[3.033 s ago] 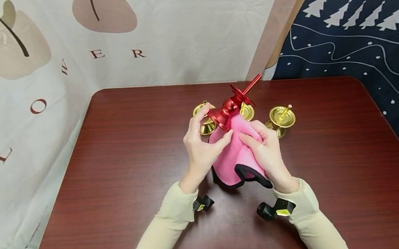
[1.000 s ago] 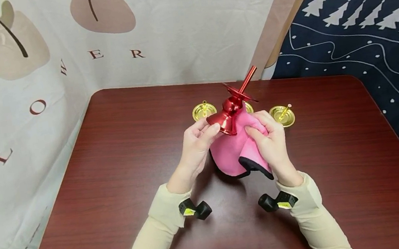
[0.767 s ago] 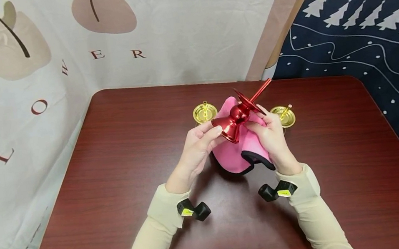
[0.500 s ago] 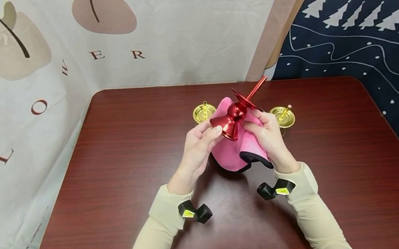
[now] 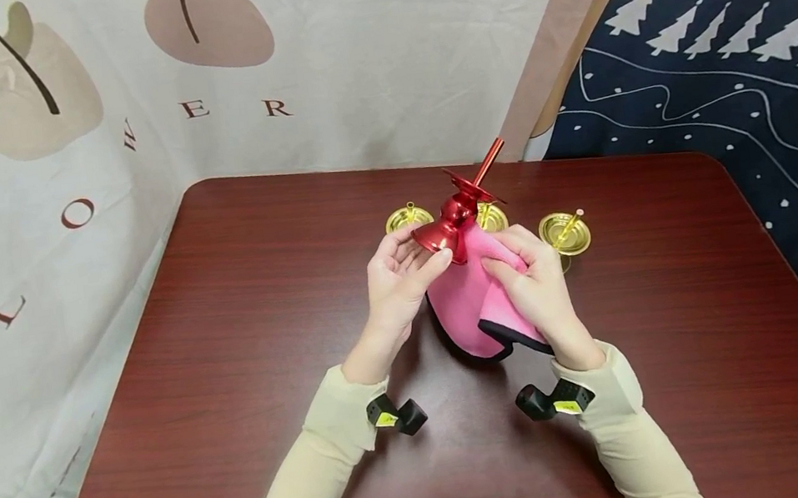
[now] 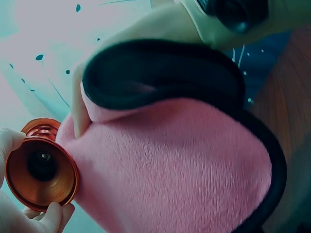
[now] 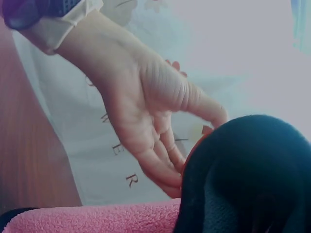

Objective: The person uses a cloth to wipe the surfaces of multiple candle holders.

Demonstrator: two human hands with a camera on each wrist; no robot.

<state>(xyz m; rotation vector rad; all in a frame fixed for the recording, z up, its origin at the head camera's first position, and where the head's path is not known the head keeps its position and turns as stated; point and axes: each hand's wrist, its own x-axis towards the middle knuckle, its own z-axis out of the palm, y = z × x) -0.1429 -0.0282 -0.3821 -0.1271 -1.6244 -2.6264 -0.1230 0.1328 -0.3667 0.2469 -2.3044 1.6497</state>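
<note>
A shiny red candlestick (image 5: 458,214) is held tilted above the table, its stem pointing up and to the right. My left hand (image 5: 398,284) pinches the rim of its flared base between thumb and fingers. In the left wrist view the hollow underside of the candlestick (image 6: 62,180) faces the camera. My right hand (image 5: 542,285) grips a folded pink cloth (image 5: 458,308) with black edging, which touches the candlestick's side and hangs below it. The right wrist view has the cloth (image 7: 97,219) covering most of the candlestick; my right fingers behind the cloth are hidden.
Beyond the hands stand three gold candle holders: a left one (image 5: 401,218), a middle one (image 5: 493,218) partly hidden by the candlestick, and a right one (image 5: 565,235). A dark red-brown table (image 5: 262,301) lies beneath, with a printed white curtain (image 5: 374,59) behind it.
Since half a second ago the candlestick has shifted up and left, tilting more upright. The cloth's upper part has slid down its side, uncovering the middle gold holder. Earlier, my left fingers were spread wider at the base.
</note>
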